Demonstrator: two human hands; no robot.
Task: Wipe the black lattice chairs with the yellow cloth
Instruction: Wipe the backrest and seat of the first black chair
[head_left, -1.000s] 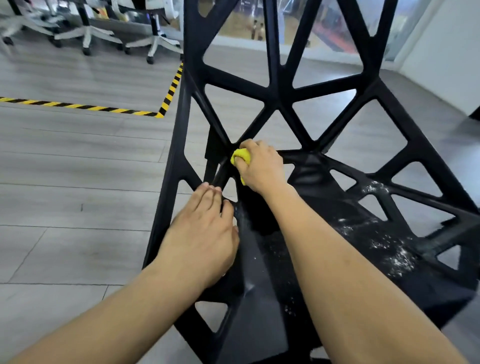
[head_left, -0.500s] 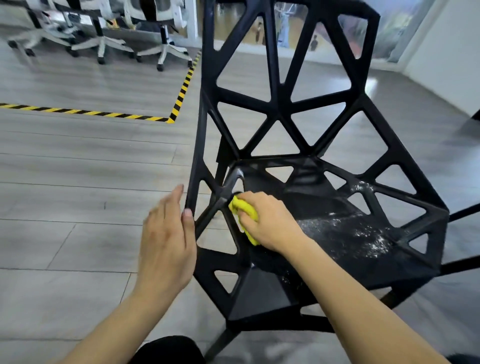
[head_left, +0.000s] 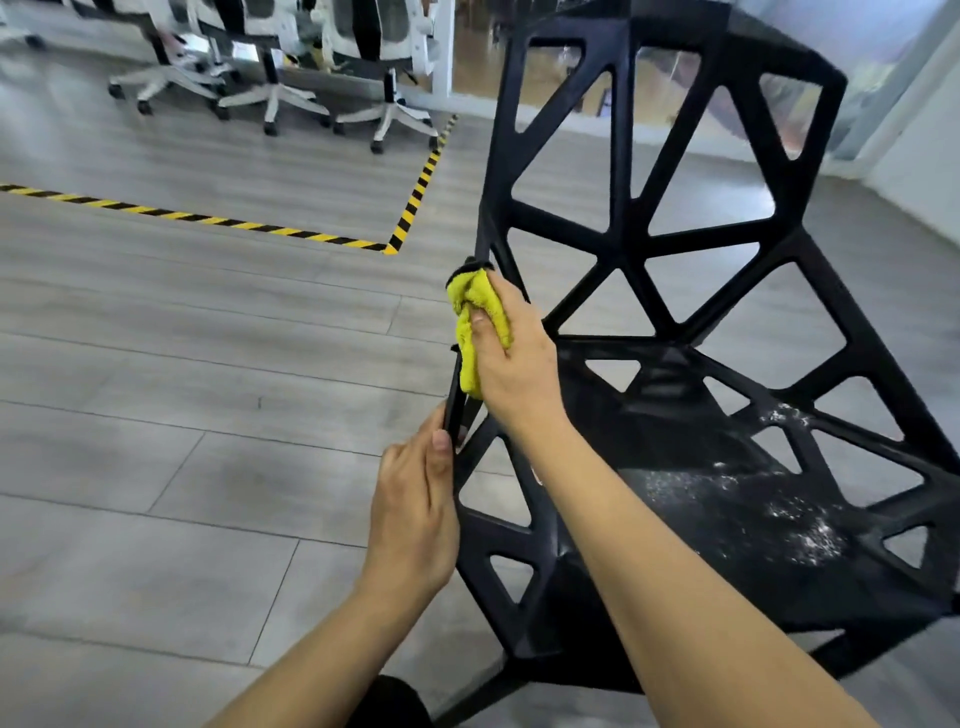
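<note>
Colours I see from my feed

Black lattice chair (head_left: 675, 249) with white specks on its seat, yellow cloth (head_left: 470, 332), grey plank floor (head_left: 182, 389), yellow-black striped tape (head_left: 218, 221), white office chairs (head_left: 270, 98) upper left.

Yellow cloth (head_left: 475, 322) — bunched against chair (head_left: 636, 239)

Fluffy yellow cloth (head_left: 480, 322), glossy chair (head_left: 675, 249)
</note>
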